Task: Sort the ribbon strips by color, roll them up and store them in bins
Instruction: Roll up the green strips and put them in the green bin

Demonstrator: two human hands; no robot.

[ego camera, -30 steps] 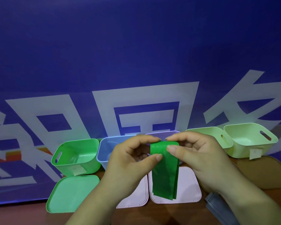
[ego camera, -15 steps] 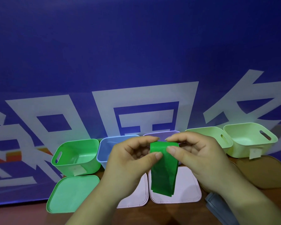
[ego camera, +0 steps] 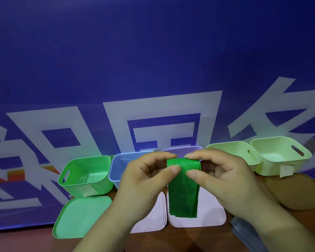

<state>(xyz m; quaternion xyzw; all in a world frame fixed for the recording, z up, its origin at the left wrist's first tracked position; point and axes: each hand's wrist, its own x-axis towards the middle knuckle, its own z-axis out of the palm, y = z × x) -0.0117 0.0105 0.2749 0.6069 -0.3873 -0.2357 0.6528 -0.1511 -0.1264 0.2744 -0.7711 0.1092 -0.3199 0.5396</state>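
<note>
A green ribbon strip [ego camera: 183, 193] hangs in front of me, its top end rolled into a small coil. My left hand [ego camera: 145, 180] pinches the coil's left side with thumb and fingers. My right hand [ego camera: 222, 177] pinches its right side the same way. The loose tail drops over a pale pink lid [ego camera: 209, 213]. Behind the hands stands a row of bins: a green bin [ego camera: 86, 176], a blue bin [ego camera: 119, 166], a purple bin [ego camera: 182, 149] mostly hidden, and two pale yellow-green bins [ego camera: 233, 151] [ego camera: 280, 155].
A green lid [ego camera: 82, 217] lies in front of the green bin, a second pale pink lid [ego camera: 153, 220] beside it. A tan lid [ego camera: 298, 191] lies at the right, a grey-blue lid [ego camera: 244, 228] at the lower right. A blue banner with white characters [ego camera: 153, 88] rises directly behind the bins.
The hanging tail has grown shorter as both hands wind the ribbon's top end; the coil at the top is thicker. The hands stay in about the same place.
</note>
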